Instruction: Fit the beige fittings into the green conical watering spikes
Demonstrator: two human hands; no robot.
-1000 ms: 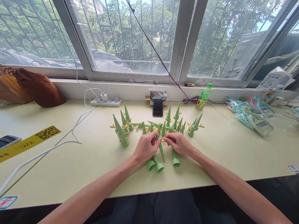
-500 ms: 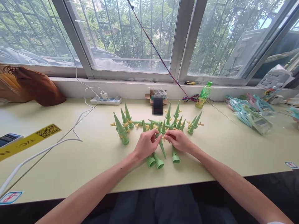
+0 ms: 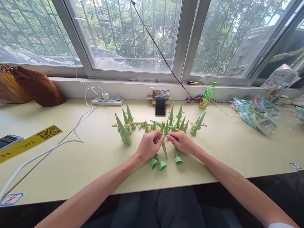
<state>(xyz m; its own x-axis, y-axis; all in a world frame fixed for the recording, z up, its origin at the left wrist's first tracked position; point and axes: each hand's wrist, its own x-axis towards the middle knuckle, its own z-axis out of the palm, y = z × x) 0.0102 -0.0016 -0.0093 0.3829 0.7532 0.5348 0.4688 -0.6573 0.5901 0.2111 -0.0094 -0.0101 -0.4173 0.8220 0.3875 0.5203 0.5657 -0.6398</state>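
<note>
My left hand is closed round a green cone-shaped spike whose tip points down toward me. My right hand pinches a small yellow piece against the spike's upper end. Both hands meet at the middle of the pale table. Under and beside them lie three more green cones. Behind them stand several upright green cones with small yellow side pieces, in groups to the left and right.
A power strip with white cables sits at the back left, near a brown bag. A green bottle stands by the window sill. Plastic packets lie at right. A phone and yellow label lie at left.
The hands have stayed together on the spike, with only slight finger movement. The view has tilted a little.
</note>
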